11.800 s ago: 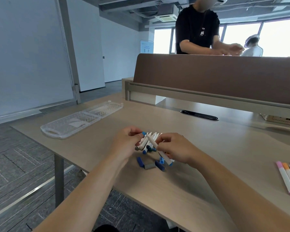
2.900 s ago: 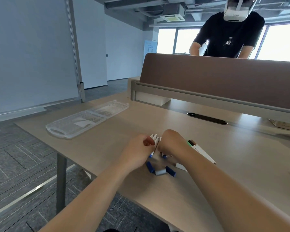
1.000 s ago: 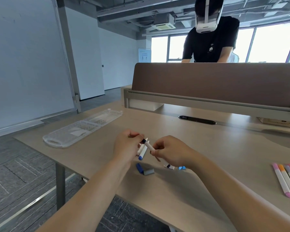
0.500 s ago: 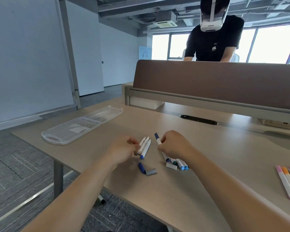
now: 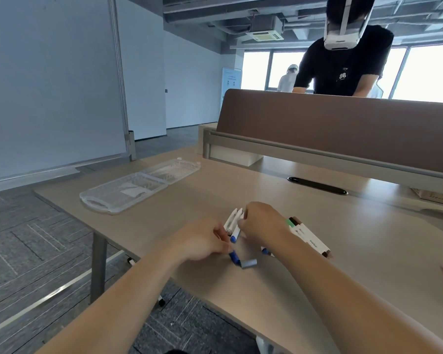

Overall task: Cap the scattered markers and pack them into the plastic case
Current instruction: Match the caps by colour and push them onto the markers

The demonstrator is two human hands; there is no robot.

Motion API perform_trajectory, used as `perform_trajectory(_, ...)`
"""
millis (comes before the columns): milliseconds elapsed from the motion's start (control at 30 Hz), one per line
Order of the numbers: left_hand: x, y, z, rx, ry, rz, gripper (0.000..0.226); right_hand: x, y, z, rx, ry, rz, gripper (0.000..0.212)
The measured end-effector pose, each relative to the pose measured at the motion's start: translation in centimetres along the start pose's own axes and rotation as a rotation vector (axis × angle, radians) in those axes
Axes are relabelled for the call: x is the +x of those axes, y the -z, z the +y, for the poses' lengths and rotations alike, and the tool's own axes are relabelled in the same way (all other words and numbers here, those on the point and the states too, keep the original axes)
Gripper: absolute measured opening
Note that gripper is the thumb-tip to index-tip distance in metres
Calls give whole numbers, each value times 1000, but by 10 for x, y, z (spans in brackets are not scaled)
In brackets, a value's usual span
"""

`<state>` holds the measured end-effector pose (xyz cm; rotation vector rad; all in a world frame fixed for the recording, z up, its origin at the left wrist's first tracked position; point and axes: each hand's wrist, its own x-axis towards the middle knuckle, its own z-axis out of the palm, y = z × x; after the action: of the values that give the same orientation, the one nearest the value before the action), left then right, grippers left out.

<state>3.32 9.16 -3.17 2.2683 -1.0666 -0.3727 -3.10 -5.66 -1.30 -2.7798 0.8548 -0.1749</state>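
Near the front edge of the desk [image 5: 368,264], seen from the head camera, the capping step is in hand and nothing is packed yet. The clear plastic case [image 5: 138,187] lies open and well apart, toward the desk's left edge, with no marker in it that I can make out.

Both forearms reach in from the front edge, and the hands meet over a few white markers [image 5: 232,222]. The left hand [image 5: 202,238] lies knuckles up, its fingers curled under beside a loose blue cap [image 5: 234,257] and a grey cap [image 5: 249,263]. It is blurred, so I cannot tell whether it holds anything. The right hand [image 5: 262,223] arches over the white markers with its fingertips down on them; whether it pinches one is hidden.

Just beside the right wrist lies a row of capped markers [image 5: 308,237].

The next move, I judge, calls for lifting one uncapped marker and pressing a matching cap onto it.
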Motion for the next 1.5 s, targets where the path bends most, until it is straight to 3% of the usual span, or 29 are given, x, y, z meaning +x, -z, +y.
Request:
perform_trajectory(133,1,-3,0,-28,-39,-75,21,6,-5,-13,70,-17,-85,14)
perform_trajectory(333,-1,-7,1,-37,-90,-113,23,13,0,-27,-72,-61,-264,9)
perform_trajectory(400,-3,-6,2,-25,-91,-119,25,13,0,-29,-114,-66,-328,17)
perform_trajectory(533,-4,-7,4,-29,-76,-112,27,8,6,-22,-23,-82,-238,31)
perform_trajectory(667,-4,-7,7,-22,-83,-128,23,2,11,-7,207,-125,-138,30)
perform_trajectory(967,-2,-6,6,-22,-58,17,6,-22,16,15,346,-6,-118,15)
perform_trajectory(1100,-1,-7,2,-373,51,227,8,-34,19,21,452,76,-152,8)
perform_trajectory(1200,0,-6,5,-704,129,277,21,-44,24,20,492,162,-208,9)
perform_trajectory(1300,4,-3,9,-965,210,358,13,-52,31,18,522,225,-264,7)
perform_trajectory(1500,8,0,12,-1070,285,467,3,-59,31,16,549,266,-388,10)
